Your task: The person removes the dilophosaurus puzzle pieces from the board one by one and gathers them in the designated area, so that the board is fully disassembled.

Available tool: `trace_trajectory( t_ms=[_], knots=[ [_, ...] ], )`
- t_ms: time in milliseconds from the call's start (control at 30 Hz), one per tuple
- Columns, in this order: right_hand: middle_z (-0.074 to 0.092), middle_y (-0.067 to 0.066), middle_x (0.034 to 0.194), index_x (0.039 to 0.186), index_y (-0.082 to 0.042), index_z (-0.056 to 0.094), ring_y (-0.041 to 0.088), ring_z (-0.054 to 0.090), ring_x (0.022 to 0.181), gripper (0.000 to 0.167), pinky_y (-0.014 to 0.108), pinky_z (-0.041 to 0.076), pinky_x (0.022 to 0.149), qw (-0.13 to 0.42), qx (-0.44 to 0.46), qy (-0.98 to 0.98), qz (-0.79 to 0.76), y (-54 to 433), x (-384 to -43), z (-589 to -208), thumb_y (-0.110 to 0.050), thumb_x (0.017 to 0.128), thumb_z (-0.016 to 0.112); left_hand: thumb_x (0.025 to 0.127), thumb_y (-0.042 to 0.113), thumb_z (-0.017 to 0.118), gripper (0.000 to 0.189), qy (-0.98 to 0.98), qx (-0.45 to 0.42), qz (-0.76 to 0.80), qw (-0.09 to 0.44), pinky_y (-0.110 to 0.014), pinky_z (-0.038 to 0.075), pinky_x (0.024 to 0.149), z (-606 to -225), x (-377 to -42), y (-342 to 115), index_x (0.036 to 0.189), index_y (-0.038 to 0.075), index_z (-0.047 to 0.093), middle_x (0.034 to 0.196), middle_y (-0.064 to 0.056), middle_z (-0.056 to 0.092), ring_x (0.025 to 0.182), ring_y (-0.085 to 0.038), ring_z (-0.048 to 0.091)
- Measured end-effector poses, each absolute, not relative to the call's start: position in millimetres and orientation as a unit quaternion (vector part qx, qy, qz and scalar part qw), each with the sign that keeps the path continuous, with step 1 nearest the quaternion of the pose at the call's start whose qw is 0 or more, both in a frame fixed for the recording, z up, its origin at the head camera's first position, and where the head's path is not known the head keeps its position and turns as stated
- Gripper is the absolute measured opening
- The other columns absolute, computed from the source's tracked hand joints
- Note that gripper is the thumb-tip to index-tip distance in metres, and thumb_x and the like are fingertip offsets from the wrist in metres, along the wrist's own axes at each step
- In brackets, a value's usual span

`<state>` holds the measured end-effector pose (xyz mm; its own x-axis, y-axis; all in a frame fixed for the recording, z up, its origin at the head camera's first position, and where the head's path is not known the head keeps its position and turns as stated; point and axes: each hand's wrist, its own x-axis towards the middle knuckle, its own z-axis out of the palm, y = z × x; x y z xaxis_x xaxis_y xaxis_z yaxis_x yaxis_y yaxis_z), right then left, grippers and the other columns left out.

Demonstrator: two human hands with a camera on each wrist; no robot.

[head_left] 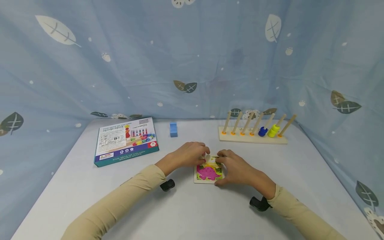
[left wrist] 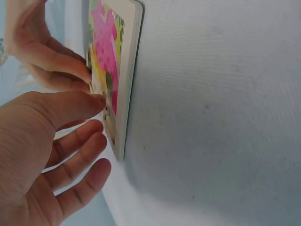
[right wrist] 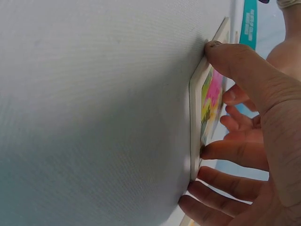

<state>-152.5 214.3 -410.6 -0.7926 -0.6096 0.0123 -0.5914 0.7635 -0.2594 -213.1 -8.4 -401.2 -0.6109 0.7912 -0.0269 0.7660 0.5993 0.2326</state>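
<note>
A small wooden dinosaur puzzle (head_left: 207,172) with a pink dinosaur and a pale frame lies flat on the table. My left hand (head_left: 192,154) pinches at its far left corner, thumb on the picture side; whether a loose piece sits between those fingertips is hidden. From the right side, my right hand (head_left: 240,168) grips the board. Its thumb (right wrist: 230,56) lies at the near edge of the frame, and its other fingers reach the far right edge. In the left wrist view, the picture (left wrist: 104,37) is partly covered by both hands.
A flat toy box (head_left: 126,141) lies at the back left. Two light-blue blocks (head_left: 173,130) stand right of it. At the back right is a wooden peg rack (head_left: 252,138) carrying blue beads (head_left: 262,131) and yellow beads (head_left: 273,131). A patterned curtain (head_left: 192,60) hangs behind.
</note>
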Motion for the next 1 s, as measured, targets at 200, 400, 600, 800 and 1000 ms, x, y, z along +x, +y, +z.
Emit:
trace_trajectory(
  t_ms=[200,400,600,800,1000],
  knots=[
    [0.055,0.015,0.134,0.122,-0.002,0.069,0.03,0.049,0.121,0.081,0.045,0.046,0.099,0.045,-0.318,0.938,-0.127,212.6,-152.6,-408.1,-0.058,0.066,0.087,0.09,0.019,0.076,0.029,0.894,0.429,0.101,0.076,-0.03,0.051,0.078,-402.0,-213.8,-6.1,0.118,0.013,0.072,0.097,0.003,0.066,0.084,-0.01,0.06],
    [0.055,0.015,0.134,0.121,-0.004,0.069,0.03,0.049,0.122,0.079,0.045,0.046,0.1,0.047,-0.316,0.939,-0.127,212.6,-153.3,-407.6,-0.058,0.066,0.087,0.091,0.013,0.072,0.028,0.89,0.434,0.11,0.082,-0.026,0.049,0.072,-404.4,-214.9,-3.4,0.119,0.011,0.071,0.091,0.004,0.066,0.078,-0.007,0.058],
    [0.055,0.016,0.134,0.122,-0.002,0.069,0.031,0.049,0.123,0.08,0.045,0.045,0.101,0.041,-0.322,0.938,-0.125,212.6,-153.4,-408.3,-0.058,0.066,0.087,0.09,0.012,0.073,0.026,0.893,0.425,0.118,0.094,-0.027,0.05,0.073,-405.5,-216.8,-2.5,0.116,0.01,0.071,0.089,0.005,0.068,0.08,-0.007,0.06],
    [0.056,0.016,0.134,0.122,-0.002,0.069,0.031,0.049,0.124,0.08,0.045,0.045,0.101,0.04,-0.323,0.937,-0.126,212.0,-152.9,-408.1,-0.056,0.066,0.088,0.09,0.011,0.071,0.028,0.894,0.414,0.13,0.114,-0.024,0.048,0.068,-406.0,-217.1,-1.8,0.118,0.008,0.07,0.083,0.007,0.065,0.074,-0.007,0.058],
    [0.055,0.015,0.134,0.121,-0.004,0.069,0.03,0.049,0.123,0.078,0.044,0.046,0.1,0.047,-0.319,0.939,-0.123,212.4,-153.0,-407.8,-0.057,0.066,0.087,0.088,0.02,0.074,0.033,0.899,0.4,0.131,0.121,-0.025,0.046,0.068,-404.5,-214.8,0.3,0.119,0.009,0.069,0.089,0.005,0.058,0.077,-0.009,0.054]
  ],
)
